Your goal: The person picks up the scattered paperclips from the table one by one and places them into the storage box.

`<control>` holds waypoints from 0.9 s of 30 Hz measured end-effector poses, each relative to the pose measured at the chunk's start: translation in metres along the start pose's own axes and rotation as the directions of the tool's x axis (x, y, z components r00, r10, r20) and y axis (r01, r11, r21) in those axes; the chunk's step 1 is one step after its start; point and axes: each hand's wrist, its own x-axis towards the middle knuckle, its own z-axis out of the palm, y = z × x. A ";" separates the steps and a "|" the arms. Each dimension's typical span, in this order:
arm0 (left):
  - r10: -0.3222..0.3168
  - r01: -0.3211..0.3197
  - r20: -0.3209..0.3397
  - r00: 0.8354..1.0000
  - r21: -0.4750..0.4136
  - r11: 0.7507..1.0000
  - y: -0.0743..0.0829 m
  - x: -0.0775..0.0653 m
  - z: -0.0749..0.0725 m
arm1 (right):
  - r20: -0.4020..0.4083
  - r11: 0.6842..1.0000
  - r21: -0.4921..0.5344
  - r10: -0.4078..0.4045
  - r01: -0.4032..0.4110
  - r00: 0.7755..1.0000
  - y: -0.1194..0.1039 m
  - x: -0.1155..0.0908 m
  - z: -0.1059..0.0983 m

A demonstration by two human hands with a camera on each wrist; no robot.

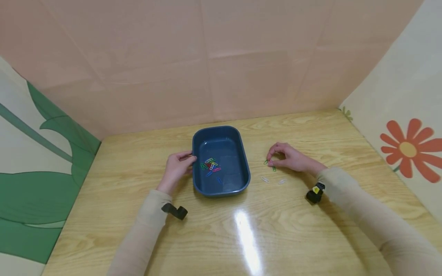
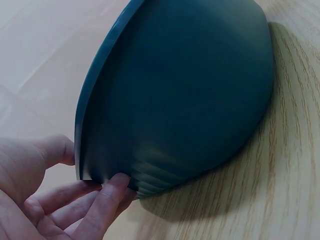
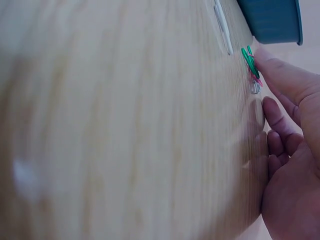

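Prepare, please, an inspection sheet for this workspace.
Surface: wood-grain table, bright reflection in front of the tray
Job's things: blue tray holding coloured paper clips; two pale clips lie right of it
Clutter: nothing seen
Left grip: pinches the tray's left rim
Right grip: at green clips; whether it holds one is unclear
Cables: nothing seen
Surroundings: pink sheet behind; green leaf shapes left, orange flower right

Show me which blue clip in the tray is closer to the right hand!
The lower-right blue clip, lying apart in the tray; the other blue clip sits farther left.
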 end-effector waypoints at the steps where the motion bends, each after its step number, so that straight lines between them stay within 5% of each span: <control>1: 0.001 -0.001 0.000 1.000 0.000 1.000 0.000 0.000 0.000 | 0.003 1.000 0.011 -0.005 0.005 1.000 0.002 0.000 0.000; 8: 0.007 -0.007 0.006 1.000 -0.004 1.000 0.001 -0.001 -0.001 | -0.010 1.000 0.002 -0.021 0.021 1.000 0.001 0.000 0.001; 16: 0.010 -0.010 0.007 1.000 0.004 1.000 0.000 -0.002 -0.001 | -0.033 0.999 -0.027 -0.043 0.042 0.999 -0.033 -0.001 0.002; 23: 0.007 -0.007 -0.002 1.000 0.000 1.000 0.000 -0.002 0.000 | 0.012 0.997 0.053 -0.064 0.063 0.998 0.000 0.000 0.001; 27: 0.002 -0.002 -0.002 1.000 0.001 1.000 0.000 -0.001 0.000 | 0.070 0.990 0.141 0.008 -0.018 0.998 -0.004 0.001 -0.005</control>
